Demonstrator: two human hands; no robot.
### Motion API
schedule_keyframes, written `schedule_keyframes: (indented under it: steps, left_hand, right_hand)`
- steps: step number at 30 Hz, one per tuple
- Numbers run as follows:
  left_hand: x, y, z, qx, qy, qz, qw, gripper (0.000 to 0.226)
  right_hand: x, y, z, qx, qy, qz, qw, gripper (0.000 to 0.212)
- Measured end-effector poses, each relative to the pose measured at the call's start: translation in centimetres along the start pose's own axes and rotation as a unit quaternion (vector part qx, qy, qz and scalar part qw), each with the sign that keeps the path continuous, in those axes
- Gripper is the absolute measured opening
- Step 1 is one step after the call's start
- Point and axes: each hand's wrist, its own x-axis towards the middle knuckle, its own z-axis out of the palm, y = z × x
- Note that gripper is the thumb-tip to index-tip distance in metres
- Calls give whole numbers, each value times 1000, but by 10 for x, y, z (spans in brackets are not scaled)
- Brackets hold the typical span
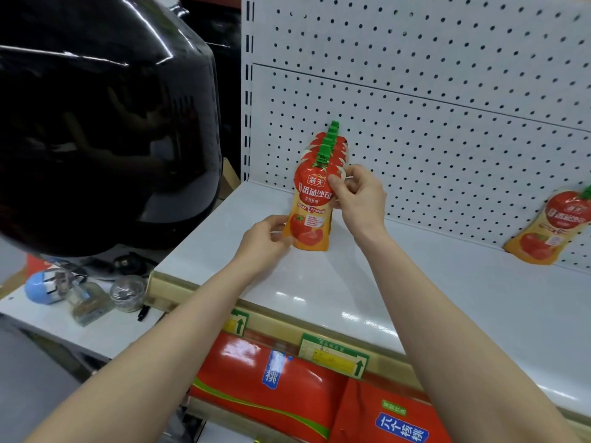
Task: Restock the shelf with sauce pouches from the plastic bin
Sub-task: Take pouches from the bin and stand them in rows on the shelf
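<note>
1. Sauce pouches (331, 145) stand in a tight row on the white shelf (415, 282), one behind another, green caps up. The row runs back toward the pegboard wall (447, 107) at 12 o'clock.
2. At the head of that row we hold the front pouch (311, 206) upright, its red and orange face turned to us. Its base looks set down on the shelf, though we cannot be sure it bears weight there.
3. Our left grip (262, 241) is narrow, pinching the pouch's lower corner at 7 o'clock between thumb and fingertips.
4. Our right grip (358, 196) is also narrow, with the thumb on the front of the pouch and curled fingers behind its upper edge at 2 o'clock.
5. Well apart, at 3 o'clock from the row, a lone pouch (550, 225) leans tilted against the pegboard wall, its foot on the shelf.
6. Along the shelf's front lip at 6 o'clock sits a green and yellow price tag (335, 354). Below it lie red packs (271, 372) with blue labels.
7. A large glossy black object (96, 123) fills the view at 10 o'clock.
8. At 8 o'clock a lower white bench (96, 334) carries a small blue object (41, 287) and a glass jar (128, 292), near each other.
</note>
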Motion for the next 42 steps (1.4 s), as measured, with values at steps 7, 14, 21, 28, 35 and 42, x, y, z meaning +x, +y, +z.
schedule_keyframes:
  steps: [7,14,21,28,35,42]
  left_hand:
    - [-5,-2,4,-5,14,-2,1000,41]
    - [-22,4,1,25,17,16,999,48]
    - [-75,16,13,-43,16,122,992,32]
    - [-177,17,91,-134,-135,149,970,28]
    - [-279,-19,219,-91,-307,106,941,32]
    - [-377,-75,373,22,-464,11,886,30]
  right_hand:
    - [1,6,-1,-36,-18,-24,999,11]
    - [-16,-2,-15,-162,-31,-63,984,23]
    - [-92,13,-75,-269,5,-74,960,27]
    - [-258,52,-172,-289,147,-59,944,16]
    - [-449,139,-251,-306,226,129,916,16]
    - [-625,246,-324,-246,193,439,843,34]
